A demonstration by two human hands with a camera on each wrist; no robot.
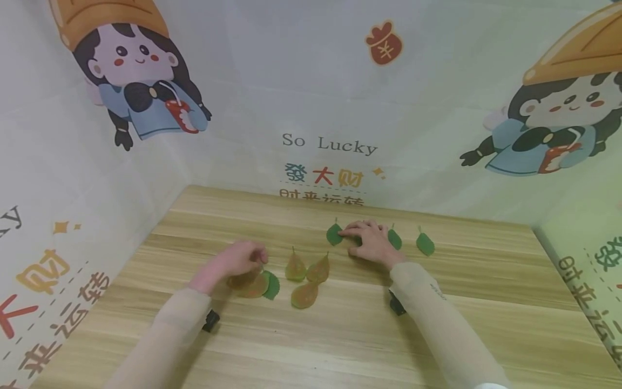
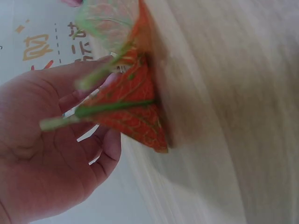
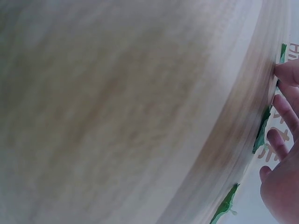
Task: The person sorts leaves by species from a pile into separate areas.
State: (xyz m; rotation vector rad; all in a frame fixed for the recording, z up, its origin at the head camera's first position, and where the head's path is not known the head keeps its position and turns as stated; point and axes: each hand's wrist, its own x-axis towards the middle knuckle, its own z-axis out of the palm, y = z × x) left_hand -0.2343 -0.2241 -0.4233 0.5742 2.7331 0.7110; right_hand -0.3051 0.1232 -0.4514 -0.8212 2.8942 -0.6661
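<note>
My right hand (image 1: pixel 370 241) is low over the back of the table, fingers spread, index fingertip at a dark green leaf (image 1: pixel 333 235). It partly hides a row of such leaves, with one leaf (image 1: pixel 396 240) beside it and another leaf (image 1: pixel 425 245) further right. My left hand (image 1: pixel 241 257) hovers over an overlapping group with orange-green leaves (image 1: pixel 250 287) and a dark green leaf (image 1: pixel 272 286). In the left wrist view its fingertips pass behind an orange-red leaf (image 2: pixel 124 119) with a green stem; I cannot tell whether they pinch anything. A pale green leaf (image 2: pixel 105 21) shows above.
Three orange-green leaves lie in the middle of the wooden table (image 1: pixel 311 346): a left leaf (image 1: pixel 295 269), a right leaf (image 1: pixel 318 270) and a front leaf (image 1: pixel 304 295). A printed cloth backdrop (image 1: pixel 252 108) rises behind the table and along both sides.
</note>
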